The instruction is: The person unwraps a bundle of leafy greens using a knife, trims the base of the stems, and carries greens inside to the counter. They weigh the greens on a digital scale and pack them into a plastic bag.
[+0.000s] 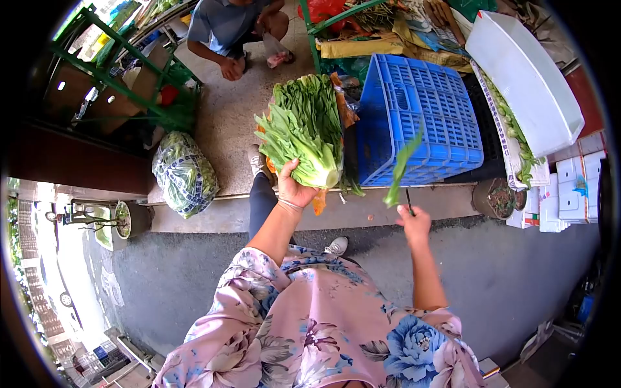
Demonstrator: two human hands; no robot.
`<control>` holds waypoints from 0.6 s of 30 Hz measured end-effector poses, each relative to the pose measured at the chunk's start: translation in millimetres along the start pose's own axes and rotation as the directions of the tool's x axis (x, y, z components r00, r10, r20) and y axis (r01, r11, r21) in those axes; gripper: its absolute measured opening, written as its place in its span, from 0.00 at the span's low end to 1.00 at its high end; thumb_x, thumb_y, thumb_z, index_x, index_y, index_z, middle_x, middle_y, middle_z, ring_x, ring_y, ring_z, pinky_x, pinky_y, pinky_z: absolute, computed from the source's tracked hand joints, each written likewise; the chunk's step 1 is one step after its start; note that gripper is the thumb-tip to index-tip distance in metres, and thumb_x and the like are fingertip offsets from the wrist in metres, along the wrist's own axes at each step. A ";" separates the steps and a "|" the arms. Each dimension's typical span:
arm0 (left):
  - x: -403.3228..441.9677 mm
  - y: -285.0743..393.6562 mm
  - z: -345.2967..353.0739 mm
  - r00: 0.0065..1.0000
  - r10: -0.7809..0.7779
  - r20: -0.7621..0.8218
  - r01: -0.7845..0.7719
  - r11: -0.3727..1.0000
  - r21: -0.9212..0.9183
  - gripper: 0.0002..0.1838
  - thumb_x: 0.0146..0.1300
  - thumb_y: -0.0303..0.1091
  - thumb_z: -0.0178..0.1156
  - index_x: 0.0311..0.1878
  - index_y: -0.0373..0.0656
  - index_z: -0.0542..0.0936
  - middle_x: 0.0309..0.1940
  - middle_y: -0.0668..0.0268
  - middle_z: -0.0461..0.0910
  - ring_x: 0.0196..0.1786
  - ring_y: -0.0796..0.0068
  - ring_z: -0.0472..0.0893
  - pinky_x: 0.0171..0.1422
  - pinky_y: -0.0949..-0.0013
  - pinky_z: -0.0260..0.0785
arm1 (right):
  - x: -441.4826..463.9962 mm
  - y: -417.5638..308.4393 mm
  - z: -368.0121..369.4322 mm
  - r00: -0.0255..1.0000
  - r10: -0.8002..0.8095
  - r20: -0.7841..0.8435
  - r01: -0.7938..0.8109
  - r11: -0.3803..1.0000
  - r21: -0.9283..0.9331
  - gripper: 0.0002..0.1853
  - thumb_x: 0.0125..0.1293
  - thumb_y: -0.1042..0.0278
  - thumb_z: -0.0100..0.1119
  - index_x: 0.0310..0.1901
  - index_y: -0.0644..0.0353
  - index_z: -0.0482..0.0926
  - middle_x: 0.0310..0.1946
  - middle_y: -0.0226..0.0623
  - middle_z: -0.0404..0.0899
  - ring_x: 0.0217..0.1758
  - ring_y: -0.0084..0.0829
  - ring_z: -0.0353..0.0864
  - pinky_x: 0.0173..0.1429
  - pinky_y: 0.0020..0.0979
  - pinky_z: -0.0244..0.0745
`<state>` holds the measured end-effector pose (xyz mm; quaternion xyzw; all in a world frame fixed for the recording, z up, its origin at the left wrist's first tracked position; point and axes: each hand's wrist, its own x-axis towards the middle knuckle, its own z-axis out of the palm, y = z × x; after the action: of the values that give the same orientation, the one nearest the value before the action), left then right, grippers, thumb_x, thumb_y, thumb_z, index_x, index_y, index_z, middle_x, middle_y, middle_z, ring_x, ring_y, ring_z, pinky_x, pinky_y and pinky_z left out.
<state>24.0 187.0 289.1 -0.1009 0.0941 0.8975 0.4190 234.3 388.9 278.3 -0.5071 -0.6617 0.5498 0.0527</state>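
Observation:
My left hand (297,183) grips a head of leafy green lettuce (301,145) near its pale cut base. It is held over a stack of darker green lettuce (312,94) with orange plastic around its edge. My right hand (415,223) is closed on a small knife (410,203), whose dark thin blade points away from me. A loose green leaf (402,169) hangs beside the blade, in front of the blue crate; whether my fingers touch it I cannot tell.
A blue plastic crate (420,123) stands on its side to the right, near a white foam box (524,77). A stuffed vegetable bag (185,174) lies left. Ahead, a person (236,29) crouches with a plastic bag (276,50). A step edge (194,223) crosses before my feet.

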 end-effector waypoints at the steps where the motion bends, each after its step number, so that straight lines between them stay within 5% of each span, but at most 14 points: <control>1: 4.1 7.8 0.7 1.000 -0.010 0.005 0.010 1.000 0.017 0.27 0.49 0.32 0.55 0.56 0.43 0.67 0.54 0.61 0.71 0.57 0.59 0.69 0.65 0.53 0.55 | 1.3 -3.5 15.2 0.998 -0.057 0.027 0.051 0.984 0.170 0.11 0.58 0.74 0.56 0.41 0.70 0.75 0.36 0.45 0.78 0.29 0.25 0.80 0.24 0.18 0.70; 3: 14.0 21.2 -2.6 0.999 -0.033 -0.026 0.034 0.998 0.049 0.27 0.49 0.32 0.55 0.56 0.42 0.67 0.53 0.60 0.71 0.57 0.59 0.69 0.65 0.53 0.55 | -6.6 -24.3 57.0 0.977 -0.186 0.108 0.117 0.879 0.463 0.15 0.58 0.70 0.57 0.43 0.72 0.74 0.36 0.44 0.78 0.35 0.30 0.81 0.31 0.21 0.73; 4: 18.0 26.2 -5.1 0.997 -0.052 -0.055 0.057 0.995 0.084 0.26 0.49 0.31 0.55 0.55 0.42 0.67 0.52 0.60 0.71 0.56 0.59 0.69 0.64 0.53 0.56 | -18.6 -61.1 71.7 0.966 -0.142 0.215 0.037 0.902 0.430 0.15 0.60 0.66 0.56 0.43 0.71 0.74 0.35 0.43 0.78 0.38 0.31 0.80 0.35 0.21 0.73; 5: 24.1 30.7 -6.5 0.994 -0.058 -0.089 0.072 0.984 0.165 0.27 0.49 0.35 0.54 0.56 0.42 0.67 0.53 0.59 0.71 0.57 0.57 0.69 0.64 0.50 0.54 | -21.4 -86.8 88.4 0.942 -0.174 0.285 0.020 0.881 0.472 0.18 0.60 0.60 0.57 0.43 0.69 0.75 0.34 0.41 0.79 0.40 0.30 0.79 0.26 0.18 0.69; 6: 30.0 35.3 -7.3 0.994 -0.061 -0.086 0.074 0.984 0.162 0.27 0.49 0.35 0.54 0.56 0.42 0.67 0.53 0.59 0.71 0.57 0.57 0.69 0.64 0.50 0.54 | -14.1 -101.2 105.6 0.920 -0.142 0.365 -0.028 0.905 0.424 0.23 0.58 0.52 0.57 0.43 0.67 0.73 0.35 0.39 0.79 0.38 0.25 0.80 0.16 0.16 0.49; 8: 38.5 50.6 -12.4 0.984 -0.132 -0.117 0.162 0.939 0.305 0.27 0.49 0.35 0.55 0.55 0.42 0.67 0.52 0.57 0.72 0.55 0.56 0.70 0.63 0.49 0.56 | 7.5 -111.2 139.3 0.909 -0.090 0.408 -0.079 0.922 0.379 0.19 0.55 0.57 0.61 0.39 0.65 0.75 0.29 0.33 0.79 0.26 0.17 0.76 0.15 0.16 0.48; 11: 58.1 75.9 -21.2 0.988 -0.070 -0.139 0.112 0.939 0.324 0.24 0.50 0.33 0.54 0.53 0.40 0.68 0.50 0.57 0.73 0.53 0.58 0.72 0.62 0.50 0.58 | 29.5 -114.7 170.3 0.939 -0.128 0.320 -0.026 0.899 0.436 0.14 0.56 0.61 0.61 0.38 0.64 0.76 0.27 0.33 0.79 0.24 0.15 0.74 0.14 0.16 0.49; 13: 66.8 90.0 -24.9 0.979 0.019 -0.202 0.040 0.959 0.280 0.23 0.51 0.30 0.52 0.53 0.37 0.67 0.50 0.57 0.73 0.53 0.59 0.72 0.62 0.51 0.58 | 28.8 -124.2 183.8 0.989 -0.139 0.050 0.088 0.826 0.557 0.10 0.56 0.66 0.61 0.36 0.63 0.77 0.21 0.28 0.75 0.20 0.18 0.69 0.27 0.19 0.64; 14: 74.7 99.0 -28.8 0.973 0.089 -0.214 -0.042 0.975 0.217 0.23 0.52 0.31 0.51 0.54 0.37 0.66 0.51 0.57 0.72 0.54 0.58 0.71 0.63 0.50 0.57 | 26.5 -126.0 182.1 0.991 -0.122 0.044 0.063 0.748 0.661 0.08 0.59 0.68 0.57 0.36 0.64 0.76 0.24 0.31 0.77 0.24 0.18 0.73 0.35 0.20 0.68; 16: 78.6 117.2 -14.1 0.984 0.077 -0.163 -0.057 0.990 0.126 0.24 0.54 0.33 0.50 0.55 0.37 0.65 0.53 0.56 0.70 0.55 0.57 0.70 0.62 0.49 0.57 | 36.2 -91.8 182.7 0.968 -0.248 -0.041 0.233 0.825 0.514 0.10 0.59 0.67 0.56 0.36 0.66 0.76 0.28 0.35 0.79 0.29 0.22 0.77 0.36 0.22 0.70; 18: 88.0 132.9 -13.6 0.978 0.104 -0.180 -0.083 0.989 0.123 0.22 0.55 0.35 0.50 0.54 0.38 0.66 0.53 0.57 0.70 0.55 0.56 0.70 0.60 0.48 0.59 | 48.3 -34.1 170.5 0.964 -0.226 0.140 0.226 0.974 0.016 0.11 0.59 0.64 0.56 0.37 0.65 0.77 0.28 0.38 0.80 0.30 0.26 0.79 0.37 0.24 0.71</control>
<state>-132.4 164.1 264.4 -0.1553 0.1889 0.8959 0.3708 83.2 313.2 214.9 -0.3882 -0.7172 0.5748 0.0679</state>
